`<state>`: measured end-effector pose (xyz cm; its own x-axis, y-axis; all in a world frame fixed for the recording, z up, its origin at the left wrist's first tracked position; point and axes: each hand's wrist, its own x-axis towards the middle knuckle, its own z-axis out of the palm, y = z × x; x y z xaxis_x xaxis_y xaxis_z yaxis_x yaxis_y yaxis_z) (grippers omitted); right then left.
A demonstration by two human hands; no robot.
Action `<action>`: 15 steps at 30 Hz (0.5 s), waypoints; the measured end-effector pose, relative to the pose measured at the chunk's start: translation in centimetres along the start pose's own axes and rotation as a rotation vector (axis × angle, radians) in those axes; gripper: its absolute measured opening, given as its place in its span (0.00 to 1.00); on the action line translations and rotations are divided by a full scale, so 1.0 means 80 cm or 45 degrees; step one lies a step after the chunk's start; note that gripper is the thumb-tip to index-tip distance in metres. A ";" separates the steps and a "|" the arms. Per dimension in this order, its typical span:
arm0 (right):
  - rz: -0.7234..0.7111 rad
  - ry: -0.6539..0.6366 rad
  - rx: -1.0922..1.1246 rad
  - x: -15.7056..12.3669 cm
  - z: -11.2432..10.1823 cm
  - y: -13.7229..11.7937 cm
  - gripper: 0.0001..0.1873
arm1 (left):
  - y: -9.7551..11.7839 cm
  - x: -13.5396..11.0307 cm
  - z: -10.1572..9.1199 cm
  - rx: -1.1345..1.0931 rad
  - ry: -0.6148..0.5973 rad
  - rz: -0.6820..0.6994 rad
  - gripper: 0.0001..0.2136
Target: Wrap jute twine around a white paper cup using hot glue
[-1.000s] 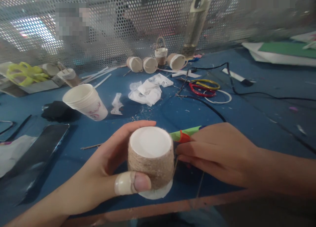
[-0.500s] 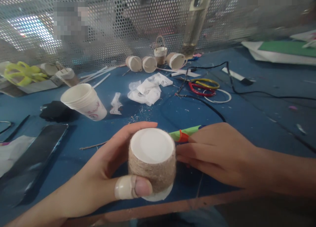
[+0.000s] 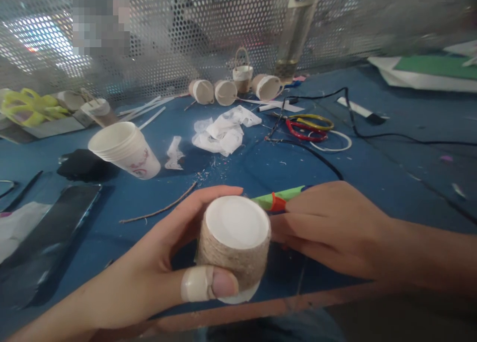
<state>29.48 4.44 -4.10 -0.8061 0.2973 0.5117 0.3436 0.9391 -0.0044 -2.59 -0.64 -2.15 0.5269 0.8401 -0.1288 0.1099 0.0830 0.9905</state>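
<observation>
My left hand [image 3: 164, 252], a bandage round its thumb, grips an upside-down paper cup [image 3: 235, 242] wrapped in brown twine. The white base of the cup faces up, and a pale rim shows beneath the twine. Close against the cup's right side, my right hand [image 3: 328, 228] is closed around a green glue gun [image 3: 266, 201] with an orange trigger. The gun's nozzle is hidden behind the cup. A loose length of twine [image 3: 160, 212] lies on the table behind my left hand.
A stack of paper cups [image 3: 126, 151] stands left, near a black phone [image 3: 55, 238]. Crumpled white paper [image 3: 223, 131], scissors [image 3: 307, 128] and a black cable [image 3: 352, 108] lie further back. Small twine-wrapped cups [image 3: 225, 93] sit by the perforated metal screen [image 3: 156, 44].
My left hand and the wrapped cup have shifted slightly right, and more of the loose twine shows behind them. My right hand stays nearly in place on the glue gun.
</observation>
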 end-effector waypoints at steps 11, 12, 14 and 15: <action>0.022 -0.116 0.004 -0.002 -0.003 0.004 0.29 | -0.001 -0.001 -0.006 0.057 0.036 0.036 0.36; 0.018 -0.119 -0.001 -0.001 -0.004 0.003 0.30 | -0.002 -0.001 -0.007 0.063 0.037 0.032 0.37; -0.007 -0.108 -0.009 0.002 -0.004 0.002 0.31 | -0.002 -0.001 -0.008 0.091 0.038 0.027 0.38; -0.019 -0.086 -0.010 0.004 -0.004 0.002 0.31 | -0.001 -0.002 -0.009 0.111 0.034 0.037 0.38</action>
<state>29.45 4.62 -3.71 -0.8417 0.2949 0.4524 0.3352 0.9421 0.0096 -3.27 -0.39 -2.20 0.5083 0.8556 -0.0975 0.1684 0.0123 0.9856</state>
